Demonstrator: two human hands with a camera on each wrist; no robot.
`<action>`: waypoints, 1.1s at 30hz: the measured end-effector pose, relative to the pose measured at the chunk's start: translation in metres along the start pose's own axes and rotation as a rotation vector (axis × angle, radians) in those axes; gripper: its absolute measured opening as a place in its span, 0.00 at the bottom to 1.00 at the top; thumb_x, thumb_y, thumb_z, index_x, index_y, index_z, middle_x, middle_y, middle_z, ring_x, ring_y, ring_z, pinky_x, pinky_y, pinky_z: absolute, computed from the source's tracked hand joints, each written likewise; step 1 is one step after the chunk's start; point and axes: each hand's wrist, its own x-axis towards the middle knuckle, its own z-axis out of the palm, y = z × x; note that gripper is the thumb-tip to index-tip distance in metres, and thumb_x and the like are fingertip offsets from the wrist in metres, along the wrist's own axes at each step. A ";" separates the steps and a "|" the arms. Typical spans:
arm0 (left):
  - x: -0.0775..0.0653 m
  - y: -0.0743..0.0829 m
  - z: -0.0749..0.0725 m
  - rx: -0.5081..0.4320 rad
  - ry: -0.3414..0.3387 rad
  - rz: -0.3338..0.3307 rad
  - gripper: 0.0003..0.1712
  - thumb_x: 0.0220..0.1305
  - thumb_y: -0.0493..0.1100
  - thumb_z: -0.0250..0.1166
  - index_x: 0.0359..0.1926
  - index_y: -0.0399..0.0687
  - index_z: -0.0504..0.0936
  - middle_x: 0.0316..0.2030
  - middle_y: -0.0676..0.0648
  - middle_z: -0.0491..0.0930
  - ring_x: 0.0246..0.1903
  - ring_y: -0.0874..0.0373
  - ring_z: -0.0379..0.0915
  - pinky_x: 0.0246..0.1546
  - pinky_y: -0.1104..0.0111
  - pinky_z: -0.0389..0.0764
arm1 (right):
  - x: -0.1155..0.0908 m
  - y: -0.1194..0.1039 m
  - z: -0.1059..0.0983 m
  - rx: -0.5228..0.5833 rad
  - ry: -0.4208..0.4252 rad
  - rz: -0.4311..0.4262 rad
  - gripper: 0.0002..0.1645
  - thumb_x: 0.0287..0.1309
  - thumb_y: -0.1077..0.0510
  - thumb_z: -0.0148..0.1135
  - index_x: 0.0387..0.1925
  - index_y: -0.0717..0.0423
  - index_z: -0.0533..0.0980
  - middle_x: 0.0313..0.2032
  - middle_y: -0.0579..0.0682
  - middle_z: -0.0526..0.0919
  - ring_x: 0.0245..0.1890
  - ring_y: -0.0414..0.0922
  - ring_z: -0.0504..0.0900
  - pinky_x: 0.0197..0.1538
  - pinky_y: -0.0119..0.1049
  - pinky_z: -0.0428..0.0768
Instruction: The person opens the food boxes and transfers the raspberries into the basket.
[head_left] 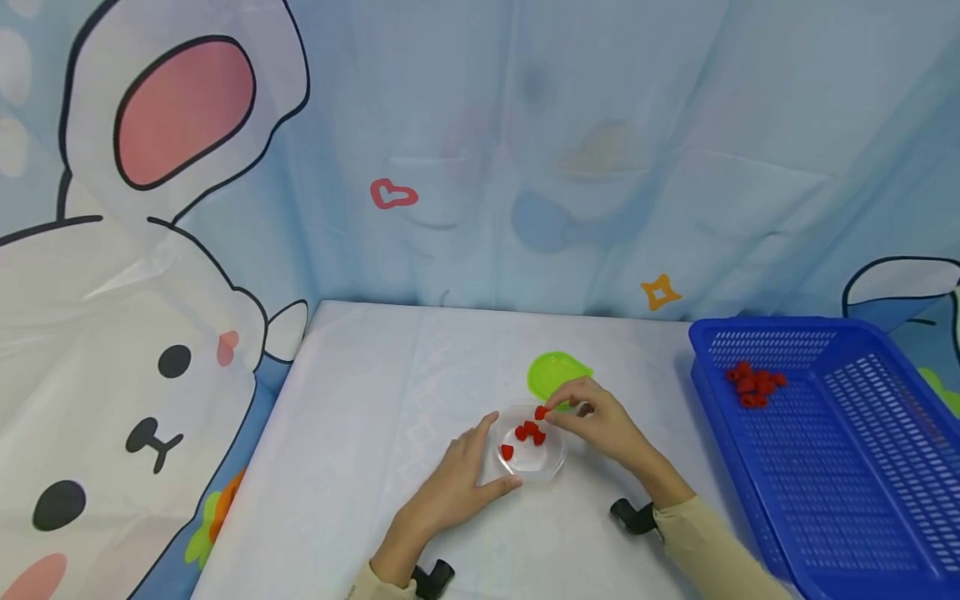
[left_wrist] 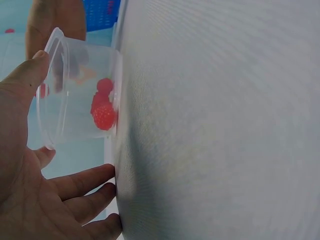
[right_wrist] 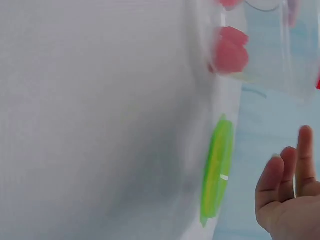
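Observation:
A clear plastic cup (head_left: 551, 467) stands on the white table with several red raspberries (head_left: 531, 427) inside, most of them clustered on its bottom. My left hand (head_left: 459, 477) holds the cup by its rim, thumb on one side and forefinger on the other; its other fingers spread down to the tabletop in the left wrist view. Over the cup's far right rim, my right hand (head_left: 596, 417) pinches one raspberry (head_left: 541, 412) between thumb and forefinger. Just behind the cup lies a bright green lid (head_left: 553, 372), partly covered by the right hand in the head view.
On the right a large blue plastic basket (head_left: 757, 500) holds a small heap of red raspberries (head_left: 753, 385) toward its back. A blue curtain (head_left: 480, 150) with cartoon prints hangs behind the white table (head_left: 360, 417). Black wrist mounts (head_left: 636, 517) sit at both cuffs.

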 end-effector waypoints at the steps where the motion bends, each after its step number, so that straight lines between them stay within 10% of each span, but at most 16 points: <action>1: 0.000 0.000 0.000 -0.002 0.000 -0.002 0.55 0.63 0.66 0.66 0.80 0.60 0.45 0.72 0.42 0.59 0.69 0.46 0.57 0.65 0.48 0.65 | -0.001 -0.003 -0.002 0.009 0.022 0.009 0.06 0.59 0.58 0.72 0.39 0.49 0.84 0.42 0.46 0.80 0.42 0.51 0.75 0.42 0.40 0.76; 21: 0.000 -0.001 0.000 -0.010 0.006 0.010 0.56 0.62 0.69 0.65 0.80 0.59 0.45 0.72 0.44 0.59 0.69 0.46 0.57 0.66 0.49 0.65 | -0.040 -0.091 -0.104 -0.148 0.314 0.169 0.15 0.65 0.52 0.68 0.48 0.55 0.82 0.42 0.48 0.78 0.33 0.44 0.74 0.28 0.34 0.70; 28: 0.000 -0.002 0.001 -0.014 0.005 0.013 0.56 0.61 0.70 0.63 0.80 0.60 0.45 0.72 0.44 0.59 0.69 0.46 0.57 0.66 0.49 0.65 | -0.052 -0.074 -0.169 -0.240 0.404 0.321 0.23 0.63 0.43 0.67 0.52 0.52 0.80 0.38 0.39 0.79 0.28 0.41 0.73 0.23 0.38 0.67; 33: 0.000 -0.001 0.000 -0.016 0.007 0.005 0.56 0.61 0.70 0.64 0.80 0.61 0.45 0.72 0.43 0.60 0.69 0.47 0.57 0.66 0.49 0.65 | -0.056 -0.030 -0.205 -0.302 0.393 0.425 0.30 0.64 0.36 0.62 0.57 0.53 0.78 0.46 0.33 0.75 0.42 0.33 0.69 0.41 0.40 0.68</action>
